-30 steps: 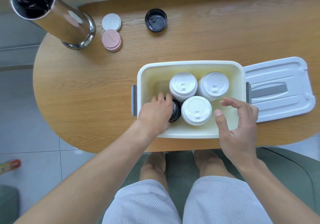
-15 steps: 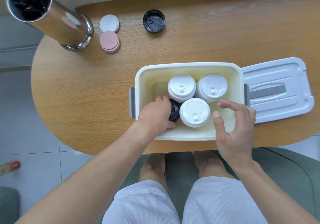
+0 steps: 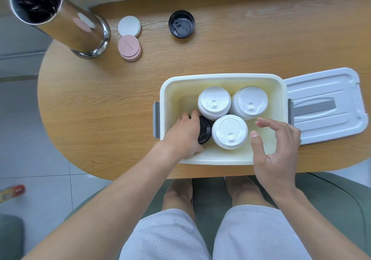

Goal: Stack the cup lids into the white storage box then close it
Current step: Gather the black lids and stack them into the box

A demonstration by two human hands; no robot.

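Head view, looking down: the white storage box (image 3: 222,159) sits open near the table's front edge, with three stacks of white cup lids (image 3: 229,131) standing inside, packed close together. The left hand (image 3: 185,134) reaches into the box's left end with its fingers curled over a black lid stack (image 3: 204,129) wedged beside the front white stack; how firmly it grips is probably hidden under the palm. The right hand (image 3: 275,149) hovers over the box's right end, fingers loosely spread and holding nothing. These lids look like thin moulded plastic, so they should be very light, a little springy and easy to crack or dent if squeezed; nested stacks may slide apart, so taking them by the rim from the sides seems safest. One lone black lid (image 3: 181,24) lies on the table well behind the box. The box's flat white cover (image 3: 321,91), with a grey handle strip, lies just beside its right wall.
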